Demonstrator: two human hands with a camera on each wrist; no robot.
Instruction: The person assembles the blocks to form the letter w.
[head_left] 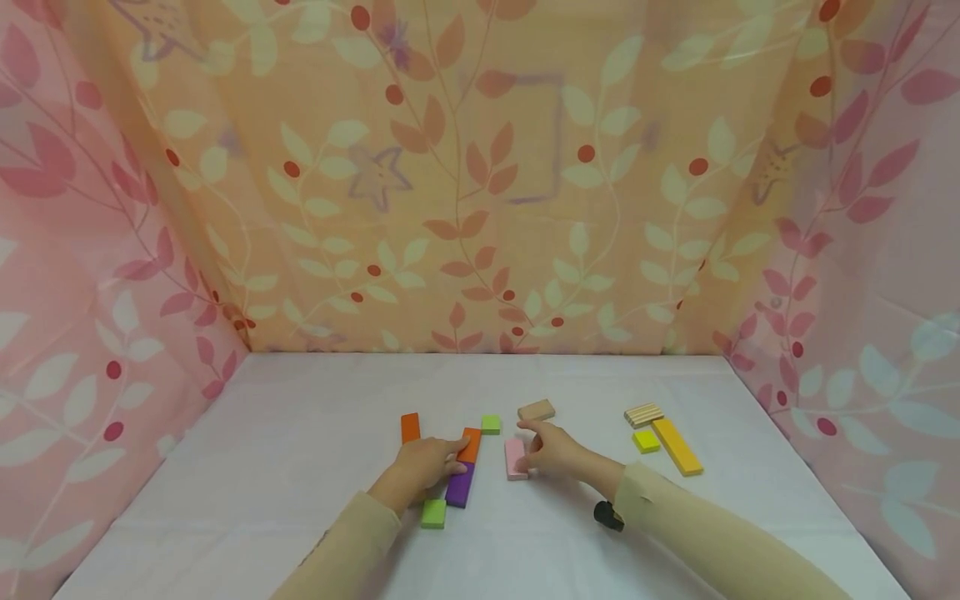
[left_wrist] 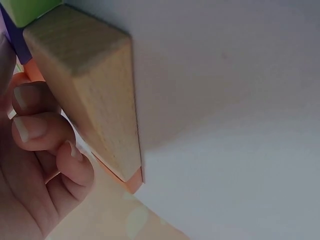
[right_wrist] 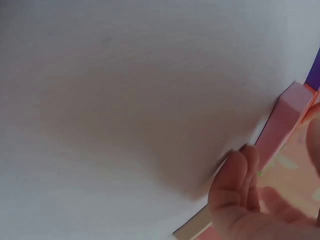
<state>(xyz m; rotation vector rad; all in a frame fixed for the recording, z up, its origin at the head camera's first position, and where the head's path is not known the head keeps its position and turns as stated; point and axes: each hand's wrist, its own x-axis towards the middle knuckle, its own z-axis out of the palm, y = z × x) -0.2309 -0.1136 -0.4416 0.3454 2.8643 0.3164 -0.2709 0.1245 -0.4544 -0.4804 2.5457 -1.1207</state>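
My left hand [head_left: 429,464] lies beside an orange block [head_left: 470,445] and a purple block [head_left: 460,488] set end to end. Its index fingertip touches the orange one and its thumb is at the purple one. In the left wrist view the other fingers bend loosely next to a long plain wooden block [left_wrist: 107,100], with orange showing at its far end. A pink block [head_left: 516,459] lies right of that row. My right hand [head_left: 558,450] is at its right side, thumb against the edge and index finger reaching past its far end. The right wrist view shows bent fingers beside the pink block [right_wrist: 285,117].
Green blocks lie beyond the row [head_left: 491,425] and at its near end [head_left: 433,514]. Another orange block [head_left: 410,427] is farther left. A tan block [head_left: 536,410] sits beyond my right hand. At right are a ridged wooden piece [head_left: 643,415], a yellow square [head_left: 646,442] and a long yellow block [head_left: 677,447].
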